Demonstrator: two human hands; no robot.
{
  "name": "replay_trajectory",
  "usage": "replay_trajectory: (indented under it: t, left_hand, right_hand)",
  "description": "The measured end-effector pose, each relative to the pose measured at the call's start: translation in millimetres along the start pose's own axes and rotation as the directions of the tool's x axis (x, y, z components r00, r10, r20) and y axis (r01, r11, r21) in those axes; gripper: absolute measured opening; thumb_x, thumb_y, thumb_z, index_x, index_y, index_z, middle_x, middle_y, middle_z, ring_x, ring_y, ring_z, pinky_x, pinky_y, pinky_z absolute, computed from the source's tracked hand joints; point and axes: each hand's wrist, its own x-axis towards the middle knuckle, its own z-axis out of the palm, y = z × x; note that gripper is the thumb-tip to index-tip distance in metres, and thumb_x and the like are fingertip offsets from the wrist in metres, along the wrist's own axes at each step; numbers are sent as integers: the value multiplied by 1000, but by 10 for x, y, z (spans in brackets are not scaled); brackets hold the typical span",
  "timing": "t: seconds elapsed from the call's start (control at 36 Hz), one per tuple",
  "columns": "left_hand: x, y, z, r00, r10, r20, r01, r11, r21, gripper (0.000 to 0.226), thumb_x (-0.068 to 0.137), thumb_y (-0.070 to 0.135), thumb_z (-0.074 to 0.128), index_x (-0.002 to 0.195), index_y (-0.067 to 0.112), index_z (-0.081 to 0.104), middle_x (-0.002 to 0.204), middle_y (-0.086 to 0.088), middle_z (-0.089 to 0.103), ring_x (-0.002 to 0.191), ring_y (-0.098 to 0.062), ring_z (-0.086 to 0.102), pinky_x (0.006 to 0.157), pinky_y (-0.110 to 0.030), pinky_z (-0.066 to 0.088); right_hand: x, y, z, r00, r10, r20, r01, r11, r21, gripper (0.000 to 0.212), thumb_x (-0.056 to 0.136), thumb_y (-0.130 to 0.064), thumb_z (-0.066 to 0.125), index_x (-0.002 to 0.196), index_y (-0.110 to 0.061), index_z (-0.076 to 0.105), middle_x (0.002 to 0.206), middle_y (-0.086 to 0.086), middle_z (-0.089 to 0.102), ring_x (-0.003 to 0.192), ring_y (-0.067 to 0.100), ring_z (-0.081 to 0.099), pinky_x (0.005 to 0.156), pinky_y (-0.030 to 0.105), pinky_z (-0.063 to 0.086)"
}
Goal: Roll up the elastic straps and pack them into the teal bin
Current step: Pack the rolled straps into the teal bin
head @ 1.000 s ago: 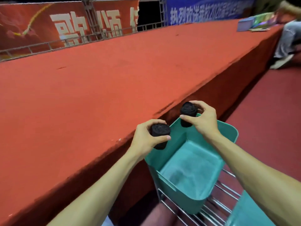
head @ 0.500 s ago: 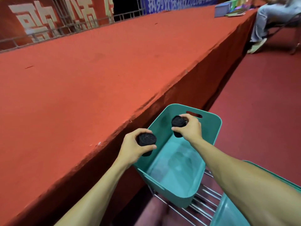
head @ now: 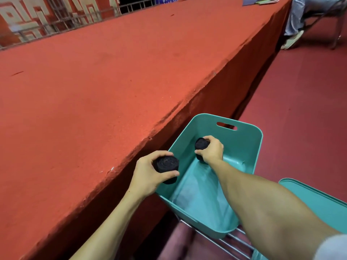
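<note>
Above teal bin (head: pixel 249 147), both straps (head: pixel 166 164) (head: pixel 201 143) are black coils.

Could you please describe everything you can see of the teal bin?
The teal bin is a smooth, plastic-looking rectangular tub with rounded corners and a handle slot in its far wall. It sits upright on a wire rack beside the red stage. The right hand holds a black roll inside it.
</note>
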Motion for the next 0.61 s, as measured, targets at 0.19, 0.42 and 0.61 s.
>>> replay_trajectory:
  t: [0.19,0.42,0.61]
  left_hand:
    - [-98,-69,53,999,-22,-26,21,999,-39,52,54,13,96,94,35,71,96,22,72,91,4,66,85,-10,45]
    - [-102,-60,81,999,-32,-43,28,996,-84,52,53,12,96,93,34,71,93,18,72,90,7,64,82,-8,44]
    - [-94,-64,87,999,-34,-39,30,994,-103,52,53,10,96,92,33,72,93,21,72,87,8,63,81,-6,42]
  right_hand:
    - [19,144,172,998,31,-54,-32,999,-12,56,67,-11,89,117,-17,67,116,9,68,119,30,54,96,34,45]
    - [121,269,272,997,29,-74,-30,999,-16,54,67,-11,89,115,-15,66,113,11,67,113,32,57,93,34,45]
    - [273,256,344,996,8,-87,-8,1000,0,57,66,-11,90,117,-14,65,116,12,67,114,31,57,97,29,41]
